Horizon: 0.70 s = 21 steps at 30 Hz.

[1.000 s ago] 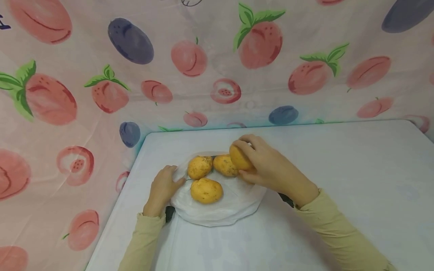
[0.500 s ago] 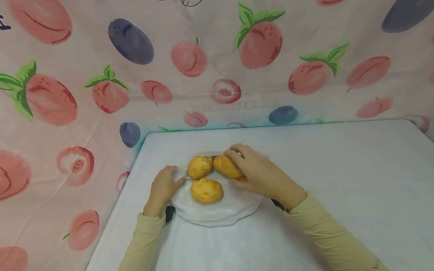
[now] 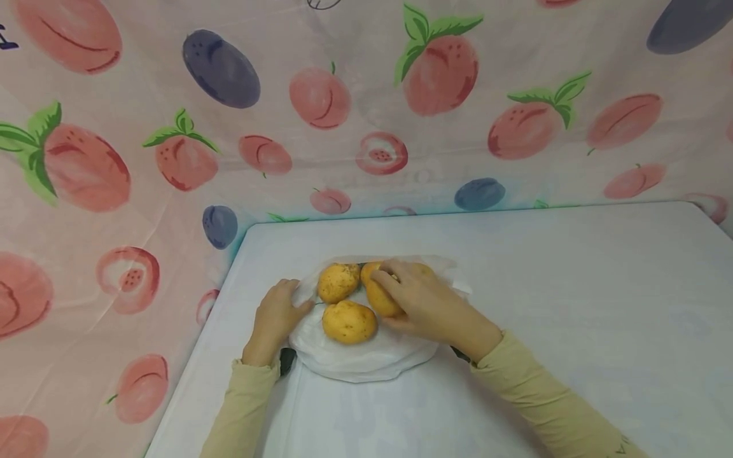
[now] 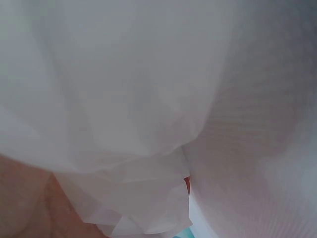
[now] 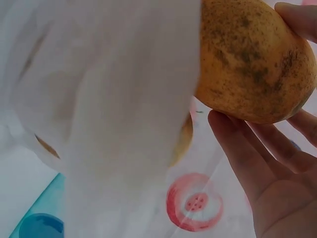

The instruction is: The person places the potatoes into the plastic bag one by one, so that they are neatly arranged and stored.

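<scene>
Potatoes lie on a white plastic bag (image 3: 355, 366) on the table in the head view. A speckled potato (image 3: 338, 283) is at the back left, with a smoother potato (image 3: 349, 322) in front of it. Other potatoes are partly covered by my right hand (image 3: 429, 305). That hand grips one potato (image 3: 382, 299) (image 5: 252, 59) between thumb and fingers, over the bag's right half. At the bag's left side, my left hand (image 3: 277, 321) holds its edge, thumb towards the potatoes. In the left wrist view the bag (image 4: 129, 99) hides the fingers.
The white table (image 3: 572, 286) extends to the right of the bag. A fruit-print cloth (image 3: 355, 83) hangs behind the table and along its left side. Dark wrist-camera parts (image 3: 287, 360) show beside the left cuff.
My right hand has carried the gripped potato left and nearer, lowering it towards the front potato. More of the bag's right side and a potato behind the hand now show. The left hand stays put.
</scene>
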{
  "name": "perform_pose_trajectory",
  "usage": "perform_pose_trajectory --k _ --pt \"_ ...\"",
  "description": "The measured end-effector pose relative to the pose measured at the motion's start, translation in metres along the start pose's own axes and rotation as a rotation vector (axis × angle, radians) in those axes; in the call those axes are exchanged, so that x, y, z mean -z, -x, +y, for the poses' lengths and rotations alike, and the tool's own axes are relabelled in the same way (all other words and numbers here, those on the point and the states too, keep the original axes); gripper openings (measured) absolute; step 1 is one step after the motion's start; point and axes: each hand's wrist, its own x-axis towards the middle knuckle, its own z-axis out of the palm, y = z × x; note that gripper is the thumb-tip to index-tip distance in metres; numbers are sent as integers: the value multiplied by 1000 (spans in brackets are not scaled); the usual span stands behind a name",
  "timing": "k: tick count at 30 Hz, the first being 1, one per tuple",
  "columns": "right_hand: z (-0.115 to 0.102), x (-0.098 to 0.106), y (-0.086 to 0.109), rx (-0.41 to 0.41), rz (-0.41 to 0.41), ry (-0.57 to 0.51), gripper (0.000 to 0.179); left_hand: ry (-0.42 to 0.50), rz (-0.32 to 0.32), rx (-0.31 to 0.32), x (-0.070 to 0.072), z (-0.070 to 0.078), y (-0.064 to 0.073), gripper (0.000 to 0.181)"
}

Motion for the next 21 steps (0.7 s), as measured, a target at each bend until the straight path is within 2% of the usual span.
perform_pose_trajectory --k 21 --pt "1 -17 11 9 -31 6 69 11 -12 2 3 3 2 58"
